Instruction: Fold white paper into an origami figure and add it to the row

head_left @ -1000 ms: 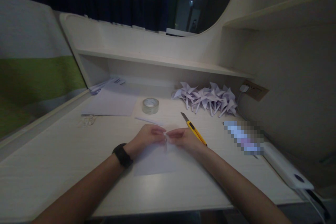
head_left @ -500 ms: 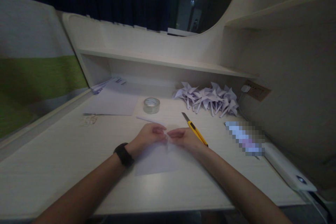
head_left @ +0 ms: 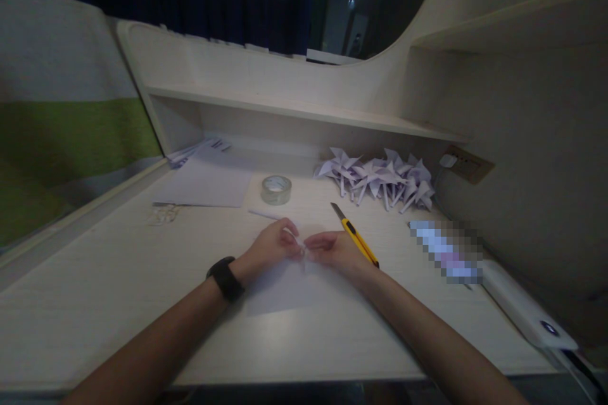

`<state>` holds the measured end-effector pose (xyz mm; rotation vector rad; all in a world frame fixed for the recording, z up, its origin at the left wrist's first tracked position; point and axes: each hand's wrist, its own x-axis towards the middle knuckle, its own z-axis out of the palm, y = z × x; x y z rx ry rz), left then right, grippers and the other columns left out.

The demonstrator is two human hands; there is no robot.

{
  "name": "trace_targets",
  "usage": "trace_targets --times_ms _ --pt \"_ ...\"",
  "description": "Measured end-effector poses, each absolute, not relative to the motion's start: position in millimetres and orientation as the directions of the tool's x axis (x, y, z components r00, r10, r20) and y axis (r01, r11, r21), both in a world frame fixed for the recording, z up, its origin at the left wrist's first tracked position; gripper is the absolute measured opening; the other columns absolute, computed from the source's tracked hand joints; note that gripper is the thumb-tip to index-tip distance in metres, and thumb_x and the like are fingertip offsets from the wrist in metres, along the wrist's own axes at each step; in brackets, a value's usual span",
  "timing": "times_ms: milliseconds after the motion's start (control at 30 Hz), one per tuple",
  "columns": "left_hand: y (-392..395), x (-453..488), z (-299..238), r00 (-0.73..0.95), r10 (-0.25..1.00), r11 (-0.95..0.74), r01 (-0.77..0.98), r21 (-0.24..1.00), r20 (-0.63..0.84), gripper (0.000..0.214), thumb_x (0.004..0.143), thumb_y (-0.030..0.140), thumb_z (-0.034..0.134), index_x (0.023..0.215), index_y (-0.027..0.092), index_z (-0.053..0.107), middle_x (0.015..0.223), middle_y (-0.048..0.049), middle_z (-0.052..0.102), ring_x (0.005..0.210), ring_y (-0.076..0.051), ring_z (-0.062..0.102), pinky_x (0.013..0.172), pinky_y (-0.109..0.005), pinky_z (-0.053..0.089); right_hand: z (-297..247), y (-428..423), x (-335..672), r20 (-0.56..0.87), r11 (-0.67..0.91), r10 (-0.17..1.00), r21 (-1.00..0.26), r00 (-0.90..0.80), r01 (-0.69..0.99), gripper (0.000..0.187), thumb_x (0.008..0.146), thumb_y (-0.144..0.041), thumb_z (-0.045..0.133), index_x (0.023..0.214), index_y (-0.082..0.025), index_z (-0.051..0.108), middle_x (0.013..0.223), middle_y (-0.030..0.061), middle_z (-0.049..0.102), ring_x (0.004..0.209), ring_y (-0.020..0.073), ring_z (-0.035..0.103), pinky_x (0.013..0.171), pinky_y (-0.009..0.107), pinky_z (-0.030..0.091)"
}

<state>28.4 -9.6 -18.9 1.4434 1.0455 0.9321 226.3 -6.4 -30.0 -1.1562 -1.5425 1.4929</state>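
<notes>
My left hand (head_left: 270, 247), a black band on its wrist, and my right hand (head_left: 335, 249) meet fingertip to fingertip over a white paper sheet (head_left: 285, 288) lying on the desk. Both pinch the sheet's far edge between thumb and fingers, and a small bit of paper stands up between them. A yellow utility knife (head_left: 356, 237) lies just right of my right hand, blade out and pointing away. A thin rolled paper stick (head_left: 262, 214) lies beyond my left hand.
A clear tape roll (head_left: 276, 189) stands further back, with a stack of white sheets (head_left: 204, 183) to its left. A pile of folded paper pinwheels (head_left: 380, 178) lies at the back right. A white power bank (head_left: 522, 307) sits near the desk's right edge.
Both hands stay pinched at the same spot on the paper. The view has shifted slightly.
</notes>
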Motion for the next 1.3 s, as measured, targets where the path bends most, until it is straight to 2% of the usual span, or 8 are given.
trace_targets --times_ms 300,500,667,833,967,1133,1300 --pt "-9 27 -19 0.317 0.947 -0.116 0.213 0.970 0.044 0.027 0.060 0.015 0.066 0.083 0.017 0.050 0.061 0.0007 0.064 0.057 -0.017 0.065 0.052 -0.025 0.045 -29 -6 222 -0.025 0.039 0.945 -0.981 -0.325 0.188 0.035 0.054 -0.031 0.083 0.083 -0.014 0.075 0.073 0.0065 0.072 0.061 0.0162 0.063 0.053 0.026 0.048" --pt "-13 31 -17 0.360 0.932 -0.089 0.142 0.986 0.033 0.031 0.061 0.017 0.068 0.086 0.017 0.050 0.061 -0.0010 0.067 0.056 -0.020 0.066 0.053 -0.028 0.048 -33 -4 222 0.037 0.111 0.947 -0.970 -0.319 0.217 0.030 0.058 -0.027 0.081 0.085 -0.016 0.075 0.069 0.0042 0.071 0.060 0.0155 0.063 0.056 0.027 0.049" --pt "-14 29 -13 0.400 0.916 -0.052 0.056 0.997 0.025 0.033 0.062 0.020 0.072 0.086 0.016 0.050 0.061 -0.0030 0.068 0.057 -0.020 0.067 0.055 -0.029 0.049 -25 -7 221 0.045 0.102 0.949 -0.980 -0.311 0.170 0.031 0.055 -0.026 0.082 0.083 -0.015 0.075 0.070 0.0039 0.071 0.064 0.0162 0.064 0.063 0.029 0.051" --pt "-16 29 -5 0.390 0.921 -0.020 0.042 0.999 0.002 0.036 0.064 0.024 0.074 0.089 0.016 0.051 0.064 -0.0045 0.069 0.058 -0.020 0.067 0.054 -0.028 0.048 -24 -8 220 0.049 0.085 0.966 -0.988 -0.255 0.132 0.032 0.053 -0.028 0.083 0.080 -0.016 0.074 0.069 0.0033 0.070 0.064 0.0158 0.064 0.062 0.028 0.051" --pt "-16 30 -3 0.369 0.929 -0.003 0.081 0.997 -0.027 0.040 0.064 0.027 0.076 0.093 0.015 0.051 0.067 -0.0047 0.069 0.058 -0.019 0.066 0.052 -0.025 0.045 -27 -7 220 0.080 0.114 0.971 -0.983 -0.225 0.141 0.032 0.059 -0.031 0.081 0.086 -0.015 0.073 0.069 0.0042 0.072 0.062 0.0158 0.065 0.061 0.027 0.050" --pt "-11 27 -9 0.386 0.922 -0.001 0.065 0.998 -0.024 0.044 0.063 0.029 0.079 0.094 0.015 0.051 0.065 -0.0027 0.068 0.055 -0.015 0.063 0.051 -0.023 0.043 -28 -5 223 0.095 0.171 0.959 -0.946 -0.268 0.277 0.028 0.065 -0.032 0.078 0.088 -0.016 0.073 0.065 0.0029 0.070 0.052 0.0132 0.060 0.051 0.023 0.044" --pt "-12 24 -10 0.450 0.891 0.039 0.061 0.997 -0.062 0.047 0.065 0.030 0.079 0.099 0.015 0.049 0.062 -0.0010 0.066 0.052 -0.013 0.060 0.050 -0.022 0.042 -24 -6 226 0.176 0.280 0.929 -0.910 -0.326 0.307 0.029 0.068 -0.028 0.076 0.095 -0.018 0.072 0.073 0.0030 0.072 0.062 0.0142 0.063 0.058 0.024 0.046"
